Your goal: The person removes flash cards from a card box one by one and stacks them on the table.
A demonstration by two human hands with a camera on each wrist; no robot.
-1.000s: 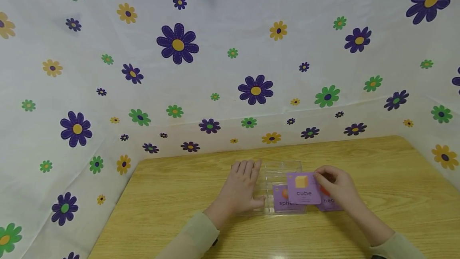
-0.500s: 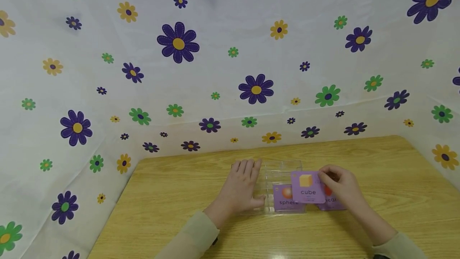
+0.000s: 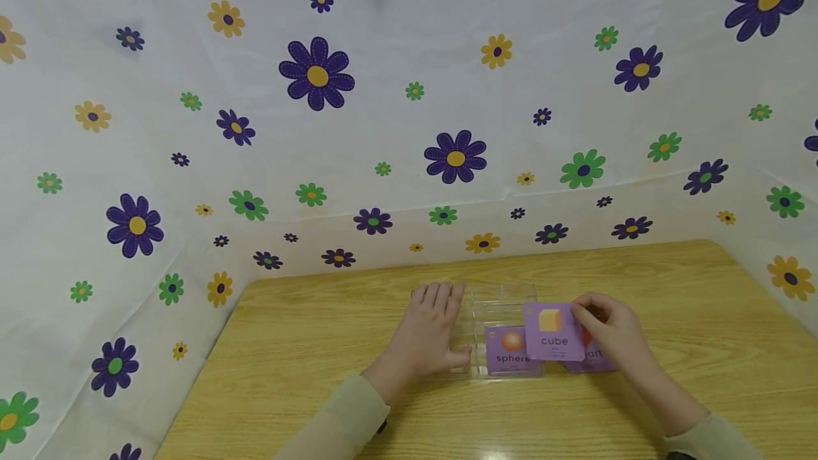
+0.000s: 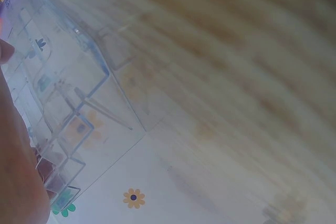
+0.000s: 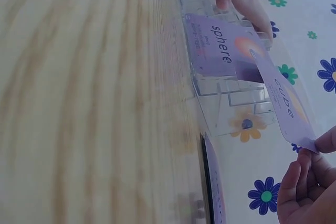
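My right hand (image 3: 610,329) pinches a purple card printed "cube" (image 3: 554,343) by its upper right corner, between thumb and fingers. In the right wrist view the cube card (image 5: 283,103) is tilted and raised, one corner overlapping the sphere card (image 5: 220,48). That purple sphere card (image 3: 508,352) stands at the front right of a clear plastic tiered holder (image 3: 505,294). My left hand (image 3: 428,336) lies over the holder's left part, fingers extended and thumb out to the side. In the left wrist view the holder's stepped side (image 4: 79,103) shows beside the hand.
A purple card with a red heart (image 3: 594,360) lies on the wooden table (image 3: 307,360), right of the holder and partly behind the cube card. In the right wrist view the heart card (image 5: 214,182) shows edge-on with a dark edge. A flower-patterned cloth (image 3: 383,126) rises behind the table.
My right hand has moved slightly right with the cube card, which uncovers more of the sphere card and covers more of the heart card. My left hand has stayed in place.
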